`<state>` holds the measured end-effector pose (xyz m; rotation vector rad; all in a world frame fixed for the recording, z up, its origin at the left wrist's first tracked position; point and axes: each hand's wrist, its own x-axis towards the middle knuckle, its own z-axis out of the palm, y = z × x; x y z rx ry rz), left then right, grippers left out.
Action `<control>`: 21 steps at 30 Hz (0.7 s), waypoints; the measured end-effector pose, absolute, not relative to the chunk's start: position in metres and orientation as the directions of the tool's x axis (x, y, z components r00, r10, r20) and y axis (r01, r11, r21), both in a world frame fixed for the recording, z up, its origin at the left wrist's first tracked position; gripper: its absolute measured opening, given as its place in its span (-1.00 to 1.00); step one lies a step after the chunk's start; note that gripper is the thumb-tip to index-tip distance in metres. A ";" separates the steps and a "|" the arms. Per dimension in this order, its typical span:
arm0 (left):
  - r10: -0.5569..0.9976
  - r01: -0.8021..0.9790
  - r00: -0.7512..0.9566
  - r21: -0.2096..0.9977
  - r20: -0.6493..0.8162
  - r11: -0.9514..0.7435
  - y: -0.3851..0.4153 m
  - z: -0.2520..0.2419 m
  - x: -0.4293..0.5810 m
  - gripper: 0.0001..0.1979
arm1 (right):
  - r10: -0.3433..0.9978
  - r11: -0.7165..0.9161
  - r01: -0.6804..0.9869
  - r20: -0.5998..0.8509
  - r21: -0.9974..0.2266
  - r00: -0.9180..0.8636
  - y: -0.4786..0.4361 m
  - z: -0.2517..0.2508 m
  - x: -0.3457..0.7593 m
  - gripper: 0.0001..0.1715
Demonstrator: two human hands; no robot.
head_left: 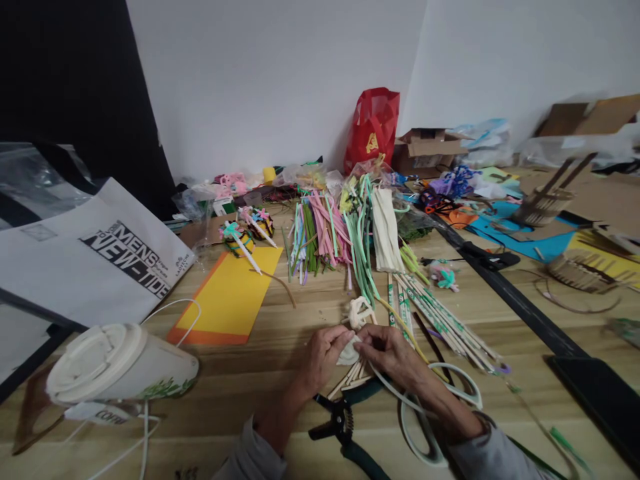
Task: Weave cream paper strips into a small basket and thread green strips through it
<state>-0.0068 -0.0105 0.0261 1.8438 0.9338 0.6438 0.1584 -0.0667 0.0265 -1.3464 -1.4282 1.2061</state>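
My left hand (323, 357) and my right hand (393, 352) meet over the wooden table (280, 400), both pinching a small cream-coloured strip piece (349, 352) between their fingertips. A cream coiled loop (360, 311) lies just beyond the fingers. Several thin wooden sticks (353, 380) lie under my hands. A long pale strip (400, 399) trails from my right hand towards me. Green-handled pliers (345, 427) rest just below my wrists.
A white lidded paper cup (120, 367) lies on its side at left, near a yellow-orange sheet (227, 300) and a white tote bag (95, 257). Bundles of coloured strips (325, 233), patterned sticks (440, 320), white scissors (450, 400), a red bag (373, 127) and cardboard boxes (425, 147) fill the back.
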 end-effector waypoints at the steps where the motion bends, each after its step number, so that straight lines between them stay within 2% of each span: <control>1: 0.832 0.319 0.554 0.915 0.032 -0.248 -0.010 0.025 -0.006 -0.55 | 0.994 -0.033 0.198 -0.052 -0.980 -0.091 -0.066 0.027 0.158 -0.73; 6: 0.901 0.285 0.434 0.948 0.008 -0.145 -0.007 0.023 -0.002 -0.52 | 0.996 -0.056 0.158 -0.066 -0.986 -0.059 -0.065 0.027 0.157 -0.69; 11: 0.942 0.230 0.335 0.969 0.007 -0.089 -0.009 0.027 0.002 -0.52 | 0.997 -0.066 0.202 -0.071 -0.977 -0.017 -0.065 0.026 0.153 -0.65; 16: 0.969 0.194 0.247 0.978 0.023 -0.073 -0.014 0.031 0.007 -0.56 | 0.996 -0.088 0.184 -0.092 -0.979 -0.011 -0.067 0.025 0.148 -0.57; 21: 0.978 0.098 0.206 0.995 -0.016 -0.004 -0.015 0.022 0.010 -0.60 | 0.998 -0.049 0.212 -0.054 -0.976 -0.016 -0.068 0.026 0.145 -0.57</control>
